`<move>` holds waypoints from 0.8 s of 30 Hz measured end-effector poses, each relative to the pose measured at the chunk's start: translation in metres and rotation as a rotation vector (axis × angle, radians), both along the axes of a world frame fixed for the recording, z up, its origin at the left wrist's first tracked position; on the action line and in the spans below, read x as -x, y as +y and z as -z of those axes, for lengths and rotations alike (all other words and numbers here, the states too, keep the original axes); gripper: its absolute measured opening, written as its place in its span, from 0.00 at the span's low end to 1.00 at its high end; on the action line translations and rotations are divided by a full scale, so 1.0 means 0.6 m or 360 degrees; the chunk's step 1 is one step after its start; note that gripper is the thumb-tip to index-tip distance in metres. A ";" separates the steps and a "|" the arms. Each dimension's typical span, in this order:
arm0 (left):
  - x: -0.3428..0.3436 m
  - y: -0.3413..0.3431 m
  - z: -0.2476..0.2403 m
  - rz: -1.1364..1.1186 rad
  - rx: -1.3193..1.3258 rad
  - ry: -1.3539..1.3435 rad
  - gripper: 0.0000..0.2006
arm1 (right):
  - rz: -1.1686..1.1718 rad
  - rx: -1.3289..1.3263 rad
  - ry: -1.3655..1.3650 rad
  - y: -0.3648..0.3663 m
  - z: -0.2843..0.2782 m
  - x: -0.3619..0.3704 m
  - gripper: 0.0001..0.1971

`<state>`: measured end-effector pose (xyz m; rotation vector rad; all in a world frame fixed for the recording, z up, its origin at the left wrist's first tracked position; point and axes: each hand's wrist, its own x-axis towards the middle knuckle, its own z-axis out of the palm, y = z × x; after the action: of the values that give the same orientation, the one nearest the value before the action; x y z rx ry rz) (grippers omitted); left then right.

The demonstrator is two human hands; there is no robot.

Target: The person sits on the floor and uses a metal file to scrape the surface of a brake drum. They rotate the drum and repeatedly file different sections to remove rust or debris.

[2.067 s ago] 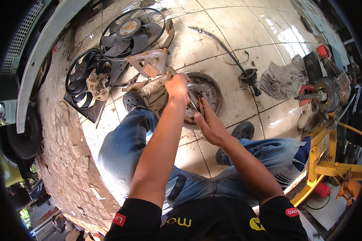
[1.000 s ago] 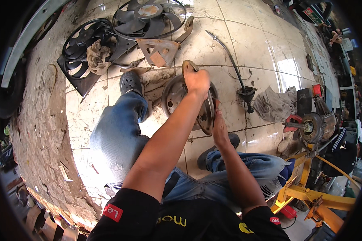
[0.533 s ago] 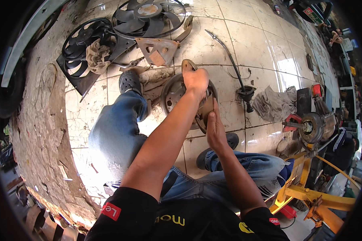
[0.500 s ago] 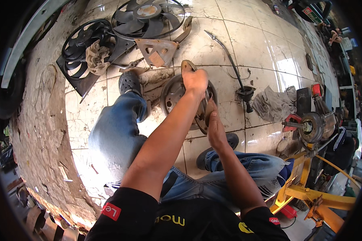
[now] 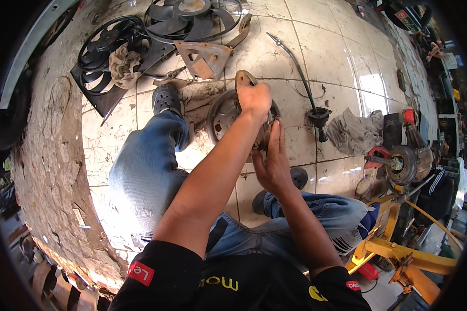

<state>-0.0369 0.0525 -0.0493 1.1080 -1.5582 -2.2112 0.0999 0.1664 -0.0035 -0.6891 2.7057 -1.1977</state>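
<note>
Between my feet a round grey metal plate with holes (image 5: 219,118) lies on the floor. Above it my left hand (image 5: 255,99) is closed round a curved, brownish brake shoe (image 5: 243,79), whose upper end sticks out past the knuckles. My right hand (image 5: 274,168) cups the lower end of the shoe assembly, thumb on one side and straight fingers on the other. My left forearm and both hands cover much of the shoe assembly, so its middle is hidden.
Black radiator fans (image 5: 189,23), a crumpled rag (image 5: 124,66) and a rusty bracket (image 5: 205,59) lie at the far left. To the right are a gear lever with a black boot (image 5: 318,116), a grey cloth (image 5: 354,132) and a yellow stand (image 5: 394,249).
My right hand has shifted from lying flat along the shoe's side to a hold with the thumb spread under its lower end. The left hand keeps its grip, barely moved.
</note>
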 end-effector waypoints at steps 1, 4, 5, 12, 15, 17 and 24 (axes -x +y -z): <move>0.001 -0.002 0.002 0.0005 0.0004 -0.0014 0.42 | 0.0000 0.0008 -0.0010 -0.004 -0.003 0.002 0.41; 0.003 -0.011 0.013 0.0022 0.0067 -0.0072 0.41 | 0.0056 0.0043 -0.0460 -0.010 -0.024 0.029 0.44; 0.004 -0.011 0.016 -0.0005 0.0065 -0.0038 0.40 | 0.0029 0.0004 -0.0374 -0.010 -0.024 0.024 0.45; 0.003 -0.011 0.001 0.0021 0.0016 -0.0024 0.37 | -0.0037 -0.0125 0.0097 -0.014 0.002 -0.004 0.52; 0.006 -0.004 0.002 -0.0010 0.0041 -0.0051 0.40 | 0.0047 -0.0004 -0.0282 -0.012 -0.008 0.023 0.53; 0.001 0.000 -0.007 -0.0020 0.0003 -0.0069 0.40 | 0.0044 -0.0069 -0.0255 -0.008 -0.014 0.018 0.53; 0.002 -0.010 0.003 0.0004 -0.0019 -0.0068 0.41 | 0.0085 -0.0046 -0.0307 -0.011 -0.005 0.014 0.53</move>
<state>-0.0380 0.0468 -0.0509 1.1644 -1.5663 -2.2152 0.0915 0.1596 -0.0002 -0.4737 2.5905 -1.1682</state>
